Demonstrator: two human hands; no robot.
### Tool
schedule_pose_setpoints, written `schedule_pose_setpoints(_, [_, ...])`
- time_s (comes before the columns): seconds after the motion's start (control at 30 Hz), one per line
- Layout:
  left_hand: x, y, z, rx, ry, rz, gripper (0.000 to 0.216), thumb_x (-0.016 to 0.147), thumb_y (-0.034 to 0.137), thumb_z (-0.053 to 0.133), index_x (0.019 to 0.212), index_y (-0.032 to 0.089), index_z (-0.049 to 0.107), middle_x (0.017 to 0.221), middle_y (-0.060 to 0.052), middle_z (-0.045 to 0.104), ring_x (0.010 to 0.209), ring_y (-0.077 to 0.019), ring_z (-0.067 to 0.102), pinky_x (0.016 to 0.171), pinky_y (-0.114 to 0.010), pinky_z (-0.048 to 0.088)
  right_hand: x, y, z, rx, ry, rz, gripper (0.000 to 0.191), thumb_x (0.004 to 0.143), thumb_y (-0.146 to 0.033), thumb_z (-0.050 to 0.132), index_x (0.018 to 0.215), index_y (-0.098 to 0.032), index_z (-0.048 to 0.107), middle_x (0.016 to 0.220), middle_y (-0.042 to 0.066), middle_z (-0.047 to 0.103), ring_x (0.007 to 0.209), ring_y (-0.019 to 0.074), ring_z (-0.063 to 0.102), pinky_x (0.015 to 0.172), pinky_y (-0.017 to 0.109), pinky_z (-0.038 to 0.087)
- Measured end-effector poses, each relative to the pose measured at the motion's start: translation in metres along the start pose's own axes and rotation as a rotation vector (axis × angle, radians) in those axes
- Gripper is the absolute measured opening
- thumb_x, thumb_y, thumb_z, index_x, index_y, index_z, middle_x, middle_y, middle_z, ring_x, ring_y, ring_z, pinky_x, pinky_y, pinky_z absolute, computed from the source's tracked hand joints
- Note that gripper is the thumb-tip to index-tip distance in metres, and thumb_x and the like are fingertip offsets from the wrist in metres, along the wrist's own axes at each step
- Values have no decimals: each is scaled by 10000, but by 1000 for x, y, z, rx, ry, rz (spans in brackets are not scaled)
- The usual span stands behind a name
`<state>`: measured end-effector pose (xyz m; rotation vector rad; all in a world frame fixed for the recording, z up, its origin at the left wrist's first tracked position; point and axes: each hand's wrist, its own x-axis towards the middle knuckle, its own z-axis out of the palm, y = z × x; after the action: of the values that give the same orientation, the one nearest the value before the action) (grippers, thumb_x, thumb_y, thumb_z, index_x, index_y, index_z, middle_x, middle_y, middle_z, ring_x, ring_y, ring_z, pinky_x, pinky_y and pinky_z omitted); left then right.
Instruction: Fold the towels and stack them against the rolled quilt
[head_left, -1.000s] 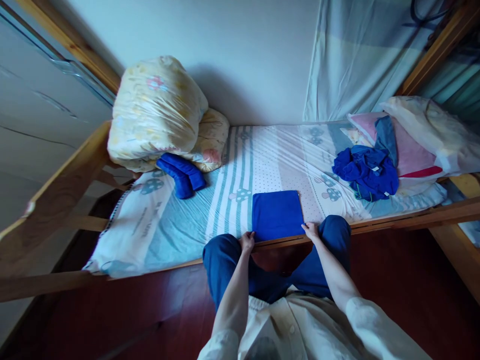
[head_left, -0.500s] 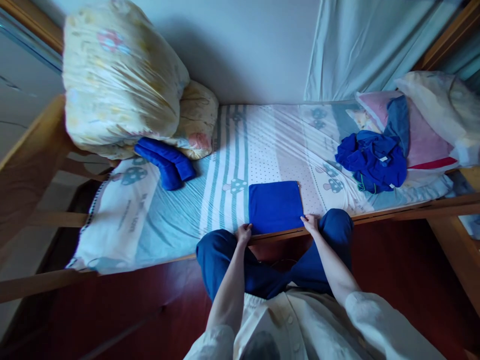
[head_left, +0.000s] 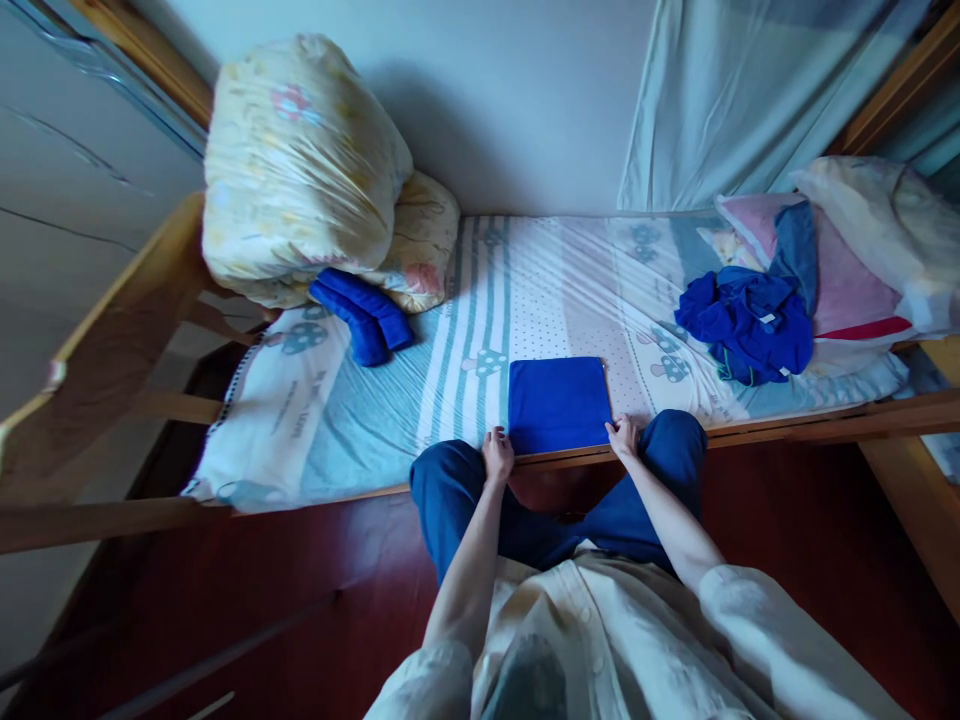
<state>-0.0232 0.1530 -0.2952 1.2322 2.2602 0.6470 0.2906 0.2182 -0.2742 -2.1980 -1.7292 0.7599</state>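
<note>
A folded blue cloth [head_left: 560, 405] lies flat as a neat square at the front edge of the bed. At its near left corner is my left hand [head_left: 498, 456], its fingers loosened and a little apart beside the edge. My right hand [head_left: 622, 438] is at the near right corner, thumb and fingers closed on the cloth's edge. To the left, two rolled blue cloths [head_left: 367, 315] lie side by side on the sheet. A crumpled heap of blue clothes [head_left: 750, 320] rests on the right part of the bed.
A large folded yellow floral quilt [head_left: 300, 180] is stacked at the left end, by the wooden bed frame [head_left: 112, 320]. Pink pillows [head_left: 855, 270] and a bag-like white bundle [head_left: 885, 220] sit at the right end. A pale curtain [head_left: 697, 110] hangs behind.
My left hand has loosened its fingers at the cloth's left corner; my right hand stays at the right corner. The view has shifted slightly left.
</note>
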Motion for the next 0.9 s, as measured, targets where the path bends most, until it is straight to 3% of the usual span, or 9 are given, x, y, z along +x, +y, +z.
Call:
schedule_pose_setpoints(0.1, [-10, 2, -5, 53, 9, 282, 338, 938, 250, 466, 1206, 161, 649, 1232, -166, 682, 1195, -284, 621, 1047, -440, 482, -16, -2, -8, -88, 120, -221, 250, 961, -276, 558, 1146, -167, 685, 1153, 144, 716, 1078, 267, 650, 923, 369, 504])
schedule_pose_setpoints(0.2, [-22, 4, -3, 140, -82, 540, 393, 958, 293, 476, 1306, 171, 614, 1366, -157, 637, 1326, -285, 550, 1121, -460, 444, -29, -9, -7, -169, 129, -458, 302, 999, -277, 496, 1229, -185, 670, 1271, 153, 672, 1176, 272, 606, 1016, 408, 459])
schedule_pose_setpoints(0.33, [-31, 3, 7, 259, -168, 605, 512, 960, 349, 484, 1414, 118, 540, 1480, -182, 559, 1429, -309, 462, 1190, -484, 376, -39, -14, 5, -282, -8, -696, 436, 1001, -330, 487, 1400, -191, 592, 1446, 154, 594, 1328, 291, 531, 1120, 458, 380])
schedule_pose_setpoints(0.5, [-27, -2, 20, 392, -238, 531, 627, 931, 336, 496, 1469, 15, 463, 1517, -248, 498, 1457, -350, 423, 1208, -488, 338, -35, 0, 13, -457, -104, -662, 579, 960, -328, 526, 1498, -120, 493, 1519, 194, 522, 1409, 305, 477, 1153, 464, 356])
schedule_pose_setpoints(0.67, [-19, -4, 27, 521, -322, 538, 727, 817, 83, 462, 1533, -2, 372, 1549, -269, 442, 1477, -338, 395, 1216, -479, 309, -22, -4, 17, -577, -149, -665, 551, 916, -170, 520, 1455, -58, 532, 1449, 225, 582, 1347, 297, 541, 1185, 441, 322])
schedule_pose_setpoints(0.9, [-8, 1, 29, 567, -363, 527, 624, 859, 30, 401, 1478, 9, 468, 1484, -296, 504, 1392, -327, 505, 1182, -471, 361, -11, -23, 30, -664, -211, -607, 495, 864, -4, 484, 1343, -22, 612, 1204, 275, 702, 1176, 302, 632, 1150, 479, 341])
